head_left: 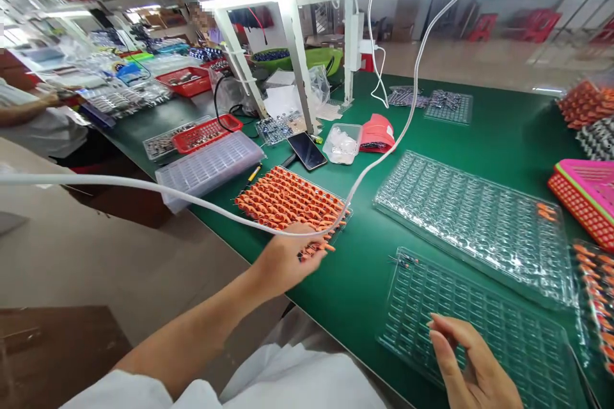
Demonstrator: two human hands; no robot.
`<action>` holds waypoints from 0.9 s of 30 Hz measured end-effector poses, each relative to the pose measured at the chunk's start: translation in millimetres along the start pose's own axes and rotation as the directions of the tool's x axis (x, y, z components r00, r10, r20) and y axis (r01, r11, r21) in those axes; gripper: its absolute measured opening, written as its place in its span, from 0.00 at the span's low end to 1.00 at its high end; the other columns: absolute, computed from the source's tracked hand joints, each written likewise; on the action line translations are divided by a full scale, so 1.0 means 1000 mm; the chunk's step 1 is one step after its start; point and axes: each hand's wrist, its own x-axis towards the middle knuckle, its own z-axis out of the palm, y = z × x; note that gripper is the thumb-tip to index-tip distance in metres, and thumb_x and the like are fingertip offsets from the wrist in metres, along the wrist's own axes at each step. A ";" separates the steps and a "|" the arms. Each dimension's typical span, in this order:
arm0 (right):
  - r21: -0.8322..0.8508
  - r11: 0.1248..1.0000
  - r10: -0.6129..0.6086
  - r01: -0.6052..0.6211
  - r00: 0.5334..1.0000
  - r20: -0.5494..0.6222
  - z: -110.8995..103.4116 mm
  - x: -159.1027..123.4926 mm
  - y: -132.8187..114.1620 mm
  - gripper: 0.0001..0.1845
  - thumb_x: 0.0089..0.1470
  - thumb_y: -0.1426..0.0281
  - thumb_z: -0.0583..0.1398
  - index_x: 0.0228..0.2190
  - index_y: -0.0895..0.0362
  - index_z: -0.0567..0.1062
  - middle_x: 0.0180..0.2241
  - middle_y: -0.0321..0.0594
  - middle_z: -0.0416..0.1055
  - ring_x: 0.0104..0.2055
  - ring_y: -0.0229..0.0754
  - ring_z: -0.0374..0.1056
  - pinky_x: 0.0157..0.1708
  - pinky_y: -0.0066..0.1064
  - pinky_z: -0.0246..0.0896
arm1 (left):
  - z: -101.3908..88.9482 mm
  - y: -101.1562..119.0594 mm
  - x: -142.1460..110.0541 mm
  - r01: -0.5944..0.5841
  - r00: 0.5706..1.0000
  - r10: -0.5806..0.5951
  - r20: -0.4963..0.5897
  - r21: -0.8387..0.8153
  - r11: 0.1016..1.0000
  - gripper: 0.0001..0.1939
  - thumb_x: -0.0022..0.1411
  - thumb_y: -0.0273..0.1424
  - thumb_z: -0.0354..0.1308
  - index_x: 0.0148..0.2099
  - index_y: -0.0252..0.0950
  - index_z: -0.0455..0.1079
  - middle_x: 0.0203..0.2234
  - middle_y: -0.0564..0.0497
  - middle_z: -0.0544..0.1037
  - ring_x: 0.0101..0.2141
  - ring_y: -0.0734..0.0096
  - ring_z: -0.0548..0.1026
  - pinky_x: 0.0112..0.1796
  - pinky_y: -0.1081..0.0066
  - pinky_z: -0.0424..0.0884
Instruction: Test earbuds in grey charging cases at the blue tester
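My left hand (pixel 290 259) is closed around several small orange-and-dark parts (pixel 311 250), at the near edge of a tray packed with rows of orange parts (pixel 288 195). The parts' exact kind cannot be made out. Over a clear compartment tray (pixel 480 307) at the front right, my right hand (pixel 472 364) hovers with its thumb and forefinger curved, the tips close but apart and nothing visible between them. A couple of small dark parts with thin wire ends (pixel 407 260) lie in that tray's far left corner.
A larger clear tray (pixel 470 223) holds a few orange pieces at its right end. A white cable (pixel 384 156) droops across my view above the left hand. Farther back are a phone (pixel 307 151), a clear tub (pixel 343 144) and a red basket (pixel 206 134). Stacked baskets (pixel 582 188) stand right.
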 end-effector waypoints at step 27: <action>0.066 0.997 -0.029 0.028 0.999 0.019 0.004 0.000 -0.002 0.07 0.64 0.65 0.57 0.40 0.53 0.75 0.39 0.36 0.74 0.36 0.38 0.72 0.37 0.24 0.66 | -0.001 -0.028 -0.005 0.024 0.999 -0.033 0.022 0.328 0.944 0.05 0.61 0.23 0.56 0.39 0.35 0.71 0.31 0.49 0.73 0.35 0.62 0.72 0.38 0.63 0.69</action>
